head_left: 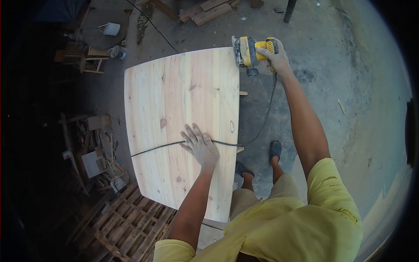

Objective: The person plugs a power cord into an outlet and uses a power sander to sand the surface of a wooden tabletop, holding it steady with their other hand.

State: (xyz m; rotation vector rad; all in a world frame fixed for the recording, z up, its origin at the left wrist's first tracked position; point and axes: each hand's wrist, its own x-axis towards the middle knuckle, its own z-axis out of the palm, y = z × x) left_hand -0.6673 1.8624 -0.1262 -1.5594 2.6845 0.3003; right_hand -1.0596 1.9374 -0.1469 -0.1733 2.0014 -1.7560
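A wooden pallet (131,218) lies nearest, beside the tabletop's (174,87) near-left edge. The left hand (200,146) rests flat on the tabletop near its right edge, grip open with fingers spread, pressing on the black cable (152,149) that crosses the boards. The cable runs off the right edge and up to the yellow sander (246,50). The right hand (273,56) has its grip closed around the sander, which sits at the far right corner, partly overhanging. Bare concrete floor (340,65) opens to the right; 1 pile of timber offcuts (209,11) lies beyond.
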